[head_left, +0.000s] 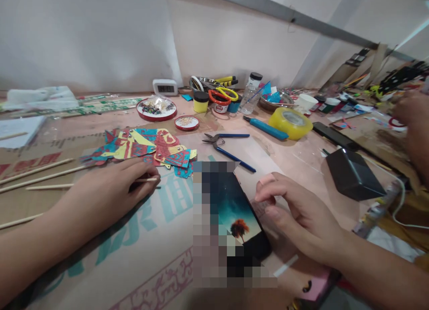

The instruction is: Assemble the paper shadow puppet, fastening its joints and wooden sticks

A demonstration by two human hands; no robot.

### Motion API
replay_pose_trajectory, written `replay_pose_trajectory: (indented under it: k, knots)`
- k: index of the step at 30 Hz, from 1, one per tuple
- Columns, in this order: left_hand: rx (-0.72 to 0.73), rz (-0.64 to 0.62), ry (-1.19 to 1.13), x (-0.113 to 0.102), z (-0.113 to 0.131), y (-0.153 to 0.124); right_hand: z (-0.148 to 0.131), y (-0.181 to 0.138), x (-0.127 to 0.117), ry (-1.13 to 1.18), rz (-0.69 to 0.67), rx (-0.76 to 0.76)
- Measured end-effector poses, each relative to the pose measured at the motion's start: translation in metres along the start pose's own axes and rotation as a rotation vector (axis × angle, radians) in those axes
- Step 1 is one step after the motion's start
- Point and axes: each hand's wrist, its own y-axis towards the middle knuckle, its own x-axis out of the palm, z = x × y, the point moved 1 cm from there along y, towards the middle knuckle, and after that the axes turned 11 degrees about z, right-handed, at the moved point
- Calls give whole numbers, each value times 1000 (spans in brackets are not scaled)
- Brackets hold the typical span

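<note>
My left hand [110,189] rests palm down on the cardboard-covered table, its fingers curled over a thin wooden stick [147,180]. Just beyond it lies a colourful jointed paper puppet [147,149] in red, yellow and teal. My right hand [295,211] hovers with bent fingers at the right edge of a smartphone [237,216], which lies flat with its screen lit; the fingertips touch or nearly touch it. Nothing is gripped in that hand. Part of the phone is pixelated.
Blue-handled pliers [228,146], a blue utility knife [264,127], a yellow tape roll [291,122], a black box [353,173], scissors [223,95], paint jars and bead dishes [156,108] crowd the back. Wooden sticks [36,176] lie at left. Another person's hand [415,122] is at far right.
</note>
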Motion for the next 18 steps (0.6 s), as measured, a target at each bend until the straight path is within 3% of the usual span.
replay_pose_trajectory:
  k: [18]
  knots:
    - [3,0,0,0,0,2,-2,2,1,-40,33,-15]
